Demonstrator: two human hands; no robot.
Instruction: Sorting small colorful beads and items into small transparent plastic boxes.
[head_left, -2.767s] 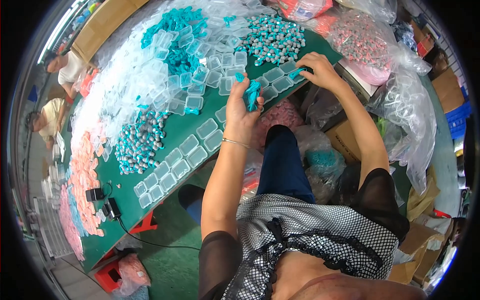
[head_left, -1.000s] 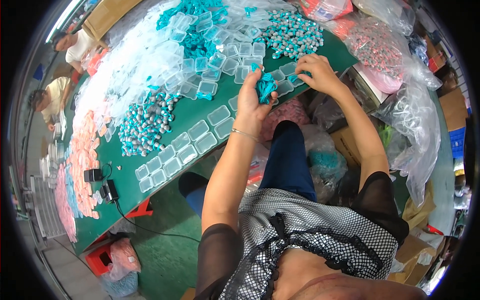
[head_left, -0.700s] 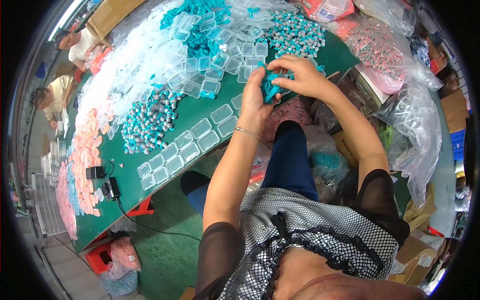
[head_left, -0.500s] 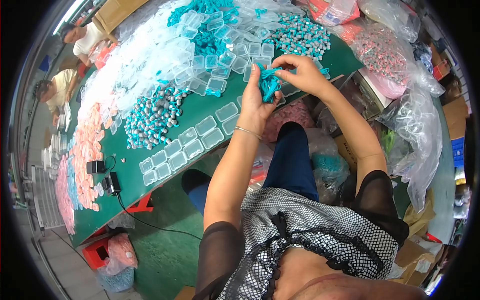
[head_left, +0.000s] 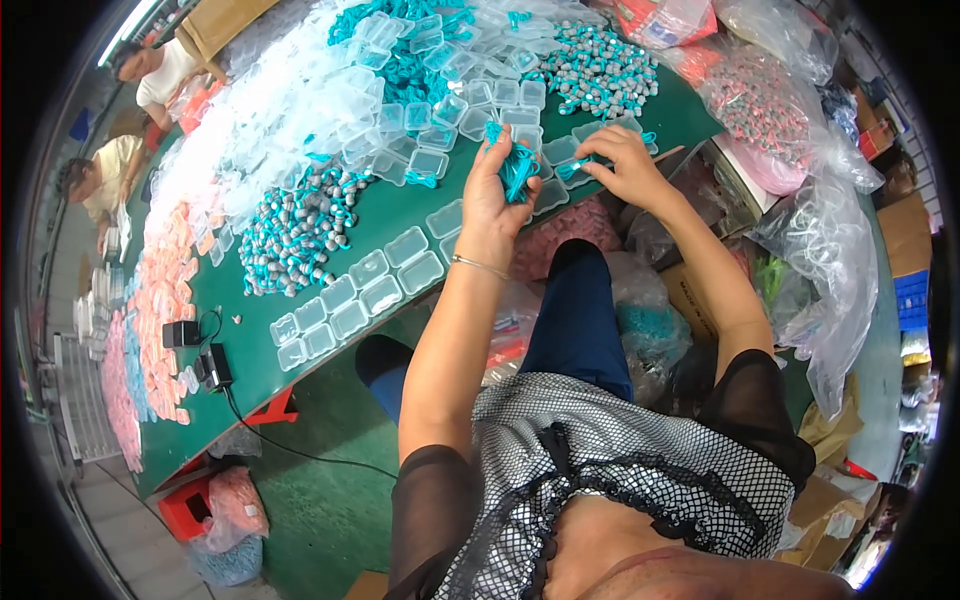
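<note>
A bundle of thin teal cords (head_left: 518, 172) is gripped in my left hand (head_left: 488, 195), held up above the table's near edge. To its right, my right hand (head_left: 630, 168) pinches a small teal cord piece (head_left: 572, 168) between thumb and fingers. That piece is over one of the small clear plastic boxes at the right end of the row. The row of open clear boxes (head_left: 382, 296) runs in pairs along the near edge, passing behind my left hand. Another bit of teal cord (head_left: 648, 138) shows at the row's far right end.
Heaped on the green table (head_left: 240, 345) are grey-and-teal small pieces (head_left: 300, 228), more clear boxes (head_left: 300, 110), teal cords (head_left: 415, 90) and peach pieces (head_left: 165, 300). A black power adapter (head_left: 213, 368) trails its cable. Plastic bags (head_left: 765, 110) crowd the right. Two people sit far left.
My right hand has left the cord bundle and moved right and slightly down, taking a small teal piece to a box. My left hand has shifted a little left with the bundle.
</note>
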